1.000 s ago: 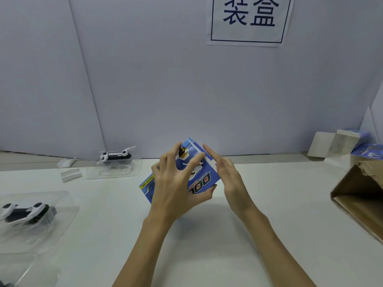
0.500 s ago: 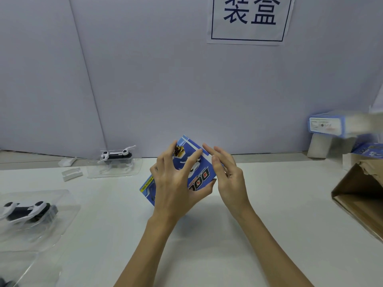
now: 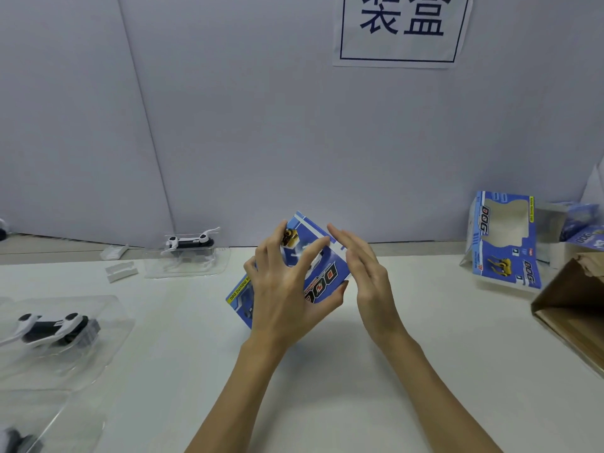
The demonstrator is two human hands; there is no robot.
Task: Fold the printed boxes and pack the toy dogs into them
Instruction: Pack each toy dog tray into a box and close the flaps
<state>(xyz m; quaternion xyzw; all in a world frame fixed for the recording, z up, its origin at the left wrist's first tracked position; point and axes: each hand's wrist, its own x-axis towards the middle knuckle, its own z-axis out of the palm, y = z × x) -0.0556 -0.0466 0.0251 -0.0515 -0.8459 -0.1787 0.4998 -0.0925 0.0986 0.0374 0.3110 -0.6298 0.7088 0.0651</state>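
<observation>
Here, gripped in the left hand [image 3: 284, 289] above the middle of the table [image 3: 425, 371]: the printed box [image 3: 322, 273], tilted, long axis rising from near-left to far-right; just beside its upper right edge, the right hand [image 3: 369, 276], fingers straight, holding nothing, nearer the flap end.

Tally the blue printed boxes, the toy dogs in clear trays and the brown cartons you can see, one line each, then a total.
Blue printed boxes: 3, held box, windowed box, part-hidden box
Toy dogs in clear trays: 3
Brown cartons: 1
Total: 7
</observation>
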